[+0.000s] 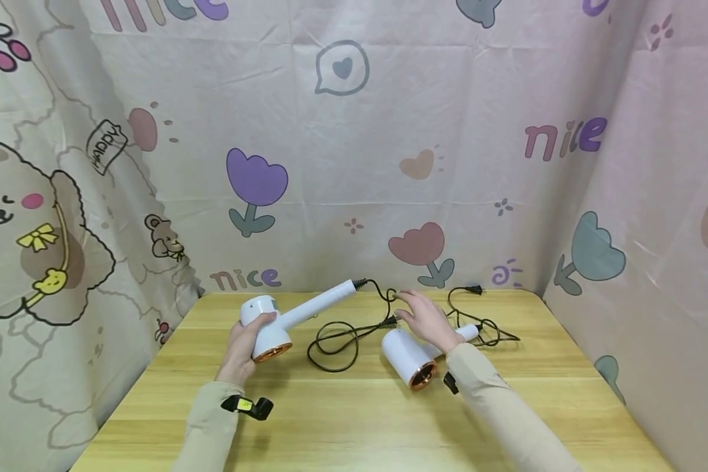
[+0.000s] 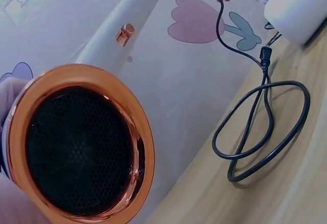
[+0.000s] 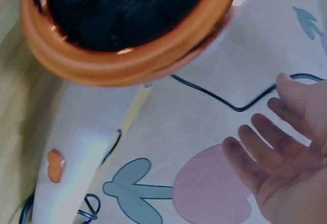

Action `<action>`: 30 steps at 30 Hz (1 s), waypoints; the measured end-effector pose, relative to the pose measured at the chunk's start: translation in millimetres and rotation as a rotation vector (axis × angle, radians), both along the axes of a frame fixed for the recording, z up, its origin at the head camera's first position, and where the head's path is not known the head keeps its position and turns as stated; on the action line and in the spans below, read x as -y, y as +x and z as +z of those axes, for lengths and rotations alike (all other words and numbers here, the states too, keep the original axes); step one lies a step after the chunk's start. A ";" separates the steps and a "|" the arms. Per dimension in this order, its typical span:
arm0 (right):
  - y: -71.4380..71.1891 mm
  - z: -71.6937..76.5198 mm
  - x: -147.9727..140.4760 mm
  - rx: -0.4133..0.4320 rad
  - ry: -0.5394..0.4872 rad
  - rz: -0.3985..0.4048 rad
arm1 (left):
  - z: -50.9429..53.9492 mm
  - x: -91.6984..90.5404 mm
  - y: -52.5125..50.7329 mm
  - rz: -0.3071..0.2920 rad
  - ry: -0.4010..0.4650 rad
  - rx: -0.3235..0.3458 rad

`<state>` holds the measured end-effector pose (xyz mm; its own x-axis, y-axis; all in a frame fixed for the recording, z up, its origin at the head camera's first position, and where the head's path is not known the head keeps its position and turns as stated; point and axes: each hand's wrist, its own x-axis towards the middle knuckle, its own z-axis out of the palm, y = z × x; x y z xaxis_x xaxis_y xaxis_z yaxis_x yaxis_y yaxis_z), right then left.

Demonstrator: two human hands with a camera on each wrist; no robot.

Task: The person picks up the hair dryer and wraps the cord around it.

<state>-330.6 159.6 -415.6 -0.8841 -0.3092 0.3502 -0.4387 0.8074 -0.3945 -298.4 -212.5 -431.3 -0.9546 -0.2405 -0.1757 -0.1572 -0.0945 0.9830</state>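
Observation:
My left hand [image 1: 242,351] grips a white hair dryer [image 1: 318,307] by its head, lifted off the table. Its handle points up and to the right, and the copper-rimmed end [image 2: 145,142] faces the left wrist camera. From the handle tip a black cord [image 2: 221,24] runs toward my right hand [image 1: 427,321], then down to a loop on the table. My right fingers are spread beside that cord; whether they touch it I cannot tell. Under my right forearm lies a second white hair dryer [image 1: 402,354], its copper rim [image 3: 127,75] large in the right wrist view.
The wooden table [image 1: 330,419] backs onto a patterned curtain [image 1: 342,144]. A black plug [image 2: 265,55] lies by the coiled cord. Behind the second dryer is its tangled cord [image 1: 498,337], with another plug [image 1: 475,289] near the back edge.

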 end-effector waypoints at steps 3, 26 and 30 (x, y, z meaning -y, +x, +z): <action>-4.4 -2.9 0.8 -0.004 0.007 0.020 | -3.0 0.6 0.1 -0.021 0.023 0.003; -9.2 12.7 33.8 -0.210 -0.179 0.296 | -11.7 -28.0 -5.7 0.231 -0.105 -0.231; -10.8 17.4 36.2 -0.253 -0.253 0.294 | -15.4 -30.9 -3.9 0.148 -0.151 -0.231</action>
<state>-341.4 123.4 -398.3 -0.6489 -0.4111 0.6402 -0.7424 0.5262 -0.4146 -302.3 -181.6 -446.7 -0.9179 -0.3866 0.0898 0.0761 0.0505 0.9958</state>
